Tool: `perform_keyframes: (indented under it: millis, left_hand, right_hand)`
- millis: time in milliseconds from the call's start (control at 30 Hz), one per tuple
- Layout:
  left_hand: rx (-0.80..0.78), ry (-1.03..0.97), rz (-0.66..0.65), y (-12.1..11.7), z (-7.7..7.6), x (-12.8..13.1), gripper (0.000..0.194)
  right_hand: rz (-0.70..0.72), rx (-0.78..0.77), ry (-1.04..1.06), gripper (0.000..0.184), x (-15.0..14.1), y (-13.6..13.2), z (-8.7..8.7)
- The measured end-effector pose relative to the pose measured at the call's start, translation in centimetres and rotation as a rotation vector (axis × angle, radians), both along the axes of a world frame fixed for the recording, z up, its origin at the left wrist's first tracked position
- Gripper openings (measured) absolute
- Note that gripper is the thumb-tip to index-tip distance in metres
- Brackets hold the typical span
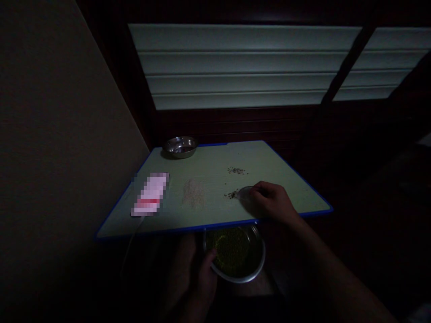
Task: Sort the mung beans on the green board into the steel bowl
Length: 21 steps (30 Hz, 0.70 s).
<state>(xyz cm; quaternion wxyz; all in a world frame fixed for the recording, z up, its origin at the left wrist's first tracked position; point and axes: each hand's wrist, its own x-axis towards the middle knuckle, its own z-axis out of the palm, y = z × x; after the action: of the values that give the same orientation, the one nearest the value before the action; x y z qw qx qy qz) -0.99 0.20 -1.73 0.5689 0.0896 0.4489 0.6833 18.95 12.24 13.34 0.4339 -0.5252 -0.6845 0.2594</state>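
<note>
My left hand (207, 273) grips the left rim of a metal bowl (247, 279), its thumb over the edge. Small green grains (232, 251), like mung beans, lie inside; the bowl sits below the board's front edge, above my lap. Over the board's right front, my right hand (271, 199) pinches a thin, round-edged, see-through piece (245, 193); its exact kind is too dark to tell. The left edge of that piece touches or nearly touches a small cluster of dark grains (231, 194). Another scatter of dark grains (236, 171) lies farther back.
The pale board (215, 157) has a blue rim. A pale, crumbly patch (193, 194) lies at its middle. To the left is a blurred-out phone (151, 195) with a cable (134, 235). A shiny metal bowl (181, 148) stands at the back left, near dark slatted panels (235, 67).
</note>
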Motion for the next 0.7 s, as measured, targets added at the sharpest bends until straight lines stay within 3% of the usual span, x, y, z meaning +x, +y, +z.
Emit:
perform_keyframes:
  millis: [167, 300, 500, 700]
  left_hand:
    - [-0.127, -0.116, -0.037, 0.2, 0.8, 0.3, 0.061]
    - [-0.095, -0.133, -0.041, 0.4, 1.4, 0.5, 0.051]
    - [-0.094, -0.096, -0.041, 0.3, 1.9, 0.5, 0.057]
    - [-0.123, -0.123, -0.013, 0.3, 1.0, 0.5, 0.068]
  right_hand:
    - [0.128, -0.026, -0.049, 0.020, -0.3, -0.5, 0.2]
    - [0.249, -0.040, -0.109, 0.020, -0.5, -0.7, 0.0]
    - [0.103, 0.035, -0.181, 0.016, -0.6, -0.4, -0.3]
    - [0.007, 0.083, -0.180, 0.016, -0.5, -0.4, -0.3]
